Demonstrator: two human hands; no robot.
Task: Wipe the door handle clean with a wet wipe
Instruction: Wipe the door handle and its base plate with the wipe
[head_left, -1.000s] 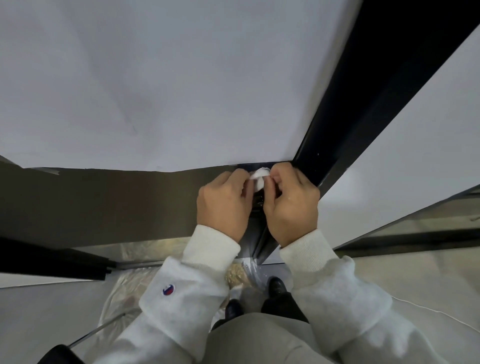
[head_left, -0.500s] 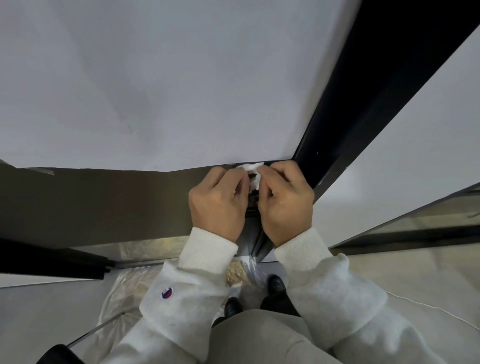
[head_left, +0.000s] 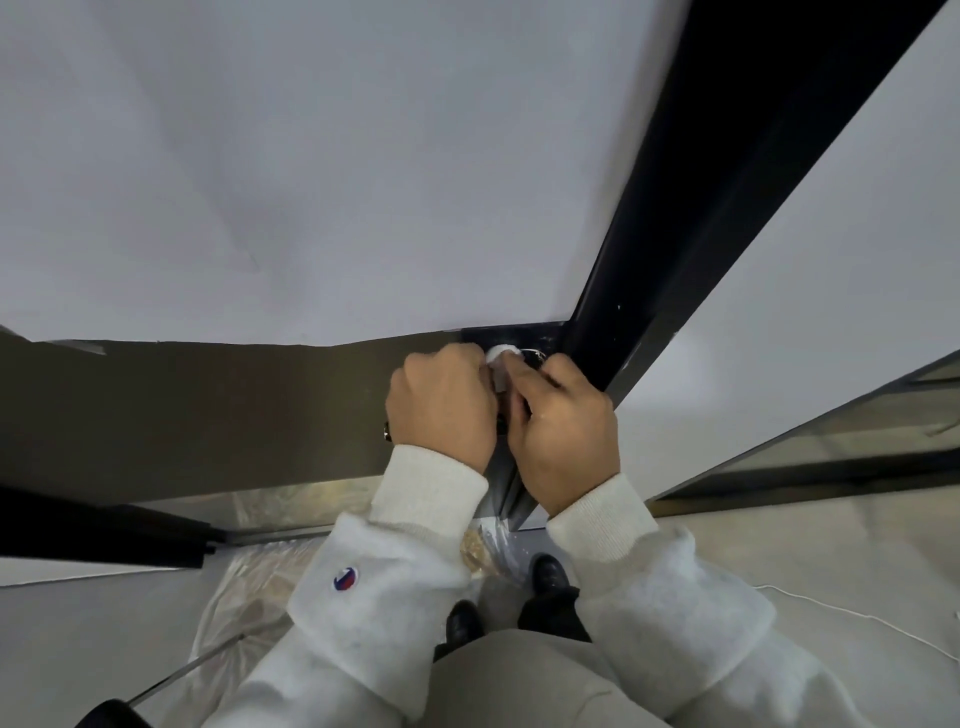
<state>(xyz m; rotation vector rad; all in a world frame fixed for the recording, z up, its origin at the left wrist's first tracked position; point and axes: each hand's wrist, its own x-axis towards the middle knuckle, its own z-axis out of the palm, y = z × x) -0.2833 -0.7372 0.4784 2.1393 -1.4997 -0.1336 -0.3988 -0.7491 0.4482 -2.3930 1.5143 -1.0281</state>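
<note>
A white wet wipe (head_left: 500, 355) shows as a small bunched patch between my two hands, pressed against the black plate at the door's edge. My left hand (head_left: 444, 402) is curled into a fist, its fingers closed on the wipe. My right hand (head_left: 563, 423) is closed too, fingertips pinching the wipe from the right. The door handle itself is hidden under both hands; only a thin curved metal glint (head_left: 535, 354) shows just above my right fingers.
The white door (head_left: 311, 182) fills the upper view, with a brown band (head_left: 208, 415) across its lower part. A black door frame (head_left: 675, 234) runs diagonally on the right. On the floor below lie a clear plastic bag (head_left: 249, 587), my black shoes (head_left: 548, 571) and a thin white cable (head_left: 831, 608).
Both hands have shifted slightly left and up along the door edge, staying together. The wipe shows less between the fingers than before.
</note>
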